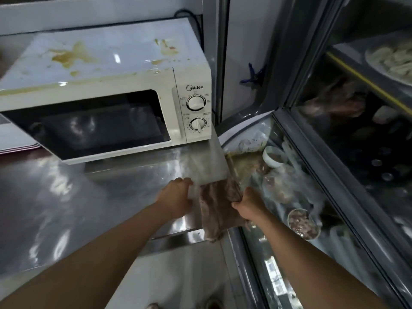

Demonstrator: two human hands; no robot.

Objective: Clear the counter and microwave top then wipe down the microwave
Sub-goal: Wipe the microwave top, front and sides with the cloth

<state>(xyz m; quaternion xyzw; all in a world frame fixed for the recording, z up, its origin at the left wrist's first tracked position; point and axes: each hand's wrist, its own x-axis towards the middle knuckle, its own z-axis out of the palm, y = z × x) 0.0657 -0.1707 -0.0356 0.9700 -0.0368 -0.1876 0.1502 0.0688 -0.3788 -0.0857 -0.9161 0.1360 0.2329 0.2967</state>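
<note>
A white Midea microwave (107, 85) stands on the steel counter (55, 197), its top smeared with yellow-brown stains and bare of objects. A brown cloth (217, 208) hangs over the counter's right front corner. My right hand (248, 202) grips the cloth's right edge, fingers curled round it. My left hand (176, 197) rests on the counter just left of the cloth, its fingertips at the cloth's upper edge; how the fingers lie is blurred.
A glass-topped display freezer (301, 197) with bowls and wrapped food stands right of the counter. A tall glass-door fridge (367, 108) is at the far right. Stacked trays (15, 141) lie left of the microwave. A black cable (191, 14) runs behind it.
</note>
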